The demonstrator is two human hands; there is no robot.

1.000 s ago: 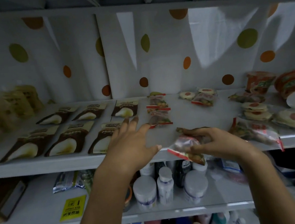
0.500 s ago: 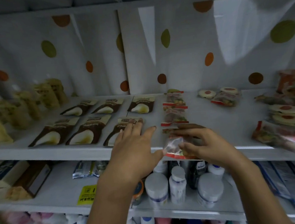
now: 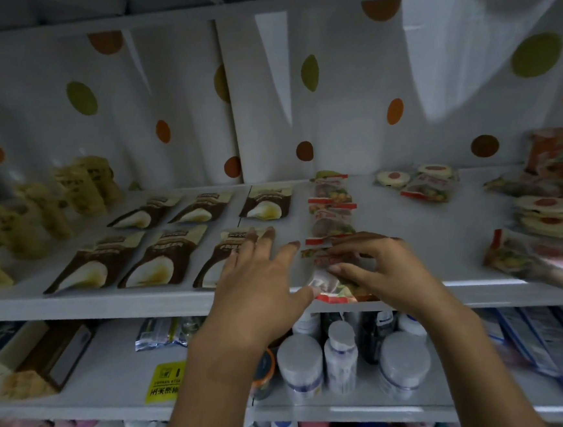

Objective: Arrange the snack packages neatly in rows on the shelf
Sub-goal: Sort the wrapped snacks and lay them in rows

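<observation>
A clear snack packet with red ends [image 3: 326,285] lies at the front edge of the white shelf [image 3: 112,300]. My right hand [image 3: 379,269] pinches it between thumb and fingers. My left hand [image 3: 262,282] is flat with straight fingers just left of it, its thumb tip touching the packet's corner and its fingers over a brown packet. Behind the held packet, two similar packets [image 3: 332,209] lie in a column running to the back. Brown and cream packets [image 3: 156,260] lie in two rows on the left.
Loose packets and round white-and-red snacks [image 3: 546,212] lie scattered on the right of the shelf. Yellow bags [image 3: 37,215] stand at the far left. The shelf below holds white-capped bottles [image 3: 339,360], a yellow label [image 3: 162,381] and boxes.
My right hand has carried the clear packet left and onto the shelf's front edge, in line with the column. My left hand has stayed beside it. The view has shifted left.
</observation>
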